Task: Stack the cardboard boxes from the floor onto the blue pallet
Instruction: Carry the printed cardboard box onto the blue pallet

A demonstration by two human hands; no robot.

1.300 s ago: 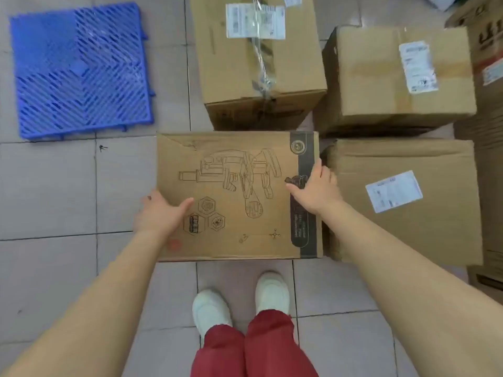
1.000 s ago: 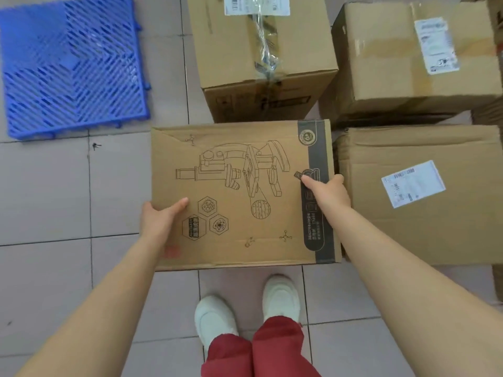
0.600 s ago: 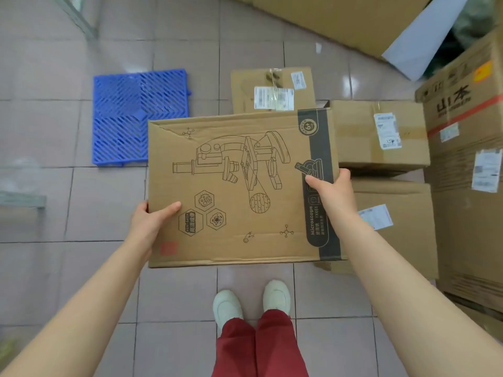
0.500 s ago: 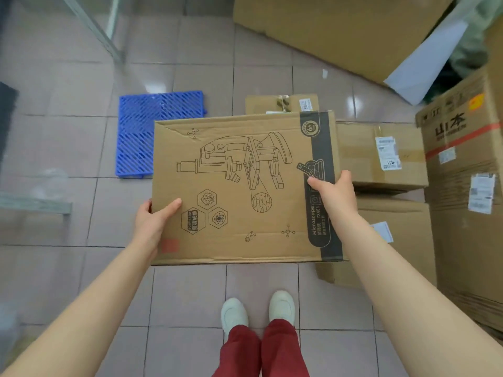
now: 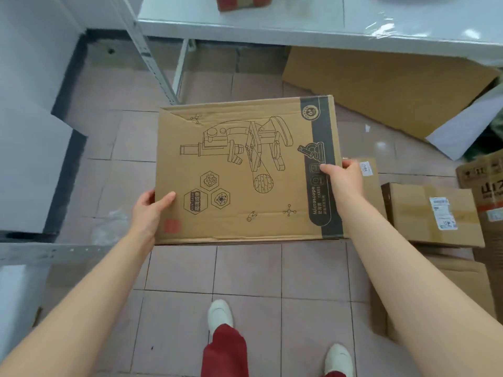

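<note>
A flat cardboard box printed with a microscope drawing (image 5: 245,172) is held in the air in front of me, well above the tiled floor. My left hand (image 5: 148,210) grips its left edge near the lower corner, thumb on top. On the opposite side, my right hand (image 5: 343,176) clamps the right edge over the black stripe. The blue pallet is hidden; I cannot see it anywhere in the head view. Other cardboard boxes (image 5: 430,216) sit on the floor at the right.
A white table (image 5: 272,20) spans the top, with a slanted metal leg (image 5: 152,63) in front of it. Flattened cardboard (image 5: 381,85) lies under the table. A white shelf (image 5: 27,118) stands at the left. Tall printed cartons (image 5: 487,186) stand at the far right.
The box has been lifted off the floor and carried higher. My view swung up and left, so the blue pallet went out of sight behind the box and my feet have spread in a step.
</note>
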